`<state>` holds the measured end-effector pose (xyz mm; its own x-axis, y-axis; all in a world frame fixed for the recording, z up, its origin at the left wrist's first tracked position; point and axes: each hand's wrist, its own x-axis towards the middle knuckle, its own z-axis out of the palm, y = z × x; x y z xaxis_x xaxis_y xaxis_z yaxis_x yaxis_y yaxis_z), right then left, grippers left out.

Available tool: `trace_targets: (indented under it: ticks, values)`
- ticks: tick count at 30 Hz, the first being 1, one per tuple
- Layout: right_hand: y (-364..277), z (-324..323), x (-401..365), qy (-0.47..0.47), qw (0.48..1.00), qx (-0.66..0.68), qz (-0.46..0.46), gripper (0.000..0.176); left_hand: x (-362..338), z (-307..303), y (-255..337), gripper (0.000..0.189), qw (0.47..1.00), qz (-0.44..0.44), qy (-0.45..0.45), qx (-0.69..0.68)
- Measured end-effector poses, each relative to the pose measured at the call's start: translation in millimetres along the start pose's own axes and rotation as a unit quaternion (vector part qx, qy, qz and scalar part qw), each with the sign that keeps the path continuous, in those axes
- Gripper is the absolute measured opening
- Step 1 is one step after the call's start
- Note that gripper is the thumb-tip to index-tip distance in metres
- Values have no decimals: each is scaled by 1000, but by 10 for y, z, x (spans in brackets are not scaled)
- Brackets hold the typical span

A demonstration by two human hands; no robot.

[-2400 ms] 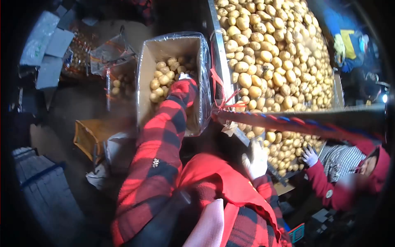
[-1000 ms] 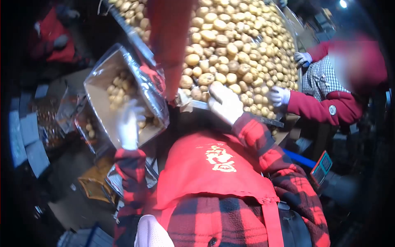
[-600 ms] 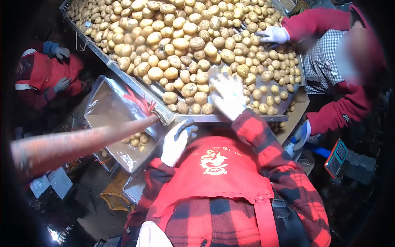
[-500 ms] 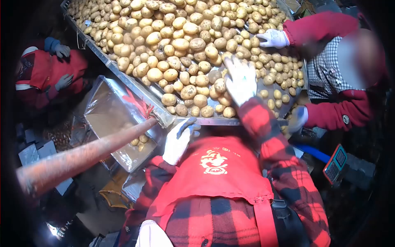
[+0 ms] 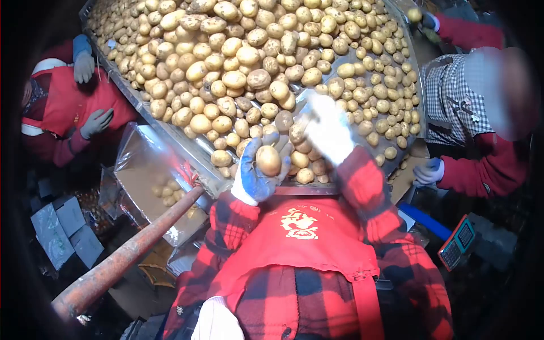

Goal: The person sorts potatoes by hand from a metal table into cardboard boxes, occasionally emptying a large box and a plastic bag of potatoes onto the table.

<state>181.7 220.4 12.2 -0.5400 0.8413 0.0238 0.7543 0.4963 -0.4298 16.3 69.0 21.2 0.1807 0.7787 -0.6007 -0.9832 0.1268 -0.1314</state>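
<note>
Many potatoes (image 5: pixel 232 59) lie heaped on a large metal-edged tray (image 5: pixel 309 191) in front of me. My left hand (image 5: pixel 259 173), in a white and blue glove, is palm up over the near edge, with its fingers curled round one potato (image 5: pixel 268 160). To its right, my right hand (image 5: pixel 328 130), in a white glove, is over the potatoes. Motion smears its fingers, so whether it holds anything is hidden.
A co-worker (image 5: pixel 481 96) at the right has one hand near a potato; another person (image 5: pixel 73 96) stands at the left. A rusty pole (image 5: pixel 130 255) slants beside a plastic-lined box (image 5: pixel 141 170). A scale display (image 5: pixel 458 242) is at the lower right.
My left hand has risen from the tray edge and now holds a potato. My right hand has moved slightly down. The co-worker's upper hand has moved away from the heap to the upper right.
</note>
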Motion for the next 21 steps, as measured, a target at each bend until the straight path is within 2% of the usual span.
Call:
trace_targets:
  ticks: [1,2,3,4,5,6,8,9,10,11,12,13,14,15,16,17,18,19,20,21]
  values:
    - [182,-72,130,117,985,-121,-35,60,65,-185,-45,44,999,24,-8,19]
    - [248,-158,401,12,983,-80,163,66,65,-150,-56,44,999,28,-2,18]
    - [527,32,626,-51,973,-132,182,67,77,-76,-59,42,999,12,47,-2]
    - [513,22,809,-55,972,-159,163,65,74,-40,-65,40,995,-4,97,-22]
    - [636,100,1028,-33,962,-152,226,54,167,-271,-46,37,999,-45,11,-22]
    - [640,-81,1112,-74,972,-147,165,29,159,-255,-53,37,999,-43,15,-22]
    - [1263,-116,1239,-180,979,31,90,31,203,-114,-82,40,994,-67,-43,80]
    - [1388,-159,982,-167,834,490,190,37,177,53,-118,48,989,-46,-93,101]
    - [1158,-343,783,-153,828,499,206,40,207,40,-94,48,990,-42,-94,99]
    - [842,-511,592,-137,818,533,170,47,270,16,-62,51,986,-70,-121,88]
    - [792,-587,442,-243,841,463,137,52,323,-6,-43,55,982,-97,-146,75]
    - [561,-597,298,-229,863,444,77,59,323,92,-50,56,979,-109,-171,18]
    - [372,-565,244,-211,881,423,14,65,373,145,-42,57,971,-107,-210,25]
    - [430,-478,438,-181,935,302,-45,65,391,171,-46,58,980,-89,-177,34]
    - [446,-420,575,-98,995,0,-18,65,396,180,-48,58,986,-71,-142,45]
    - [503,-284,836,-103,991,-81,-23,62,427,153,-31,58,987,-67,-140,45]
    - [588,-26,1006,-130,983,-125,-26,56,463,99,-19,58,973,-99,-206,-24]
    - [749,346,1172,-39,993,-100,-40,51,470,60,-10,58,950,-130,-268,-94]
    - [663,388,1237,-49,988,-147,-4,50,455,83,-11,58,952,-126,-262,-96]
    - [606,312,1253,-71,992,-104,19,49,425,131,-34,60,941,-149,-267,-148]
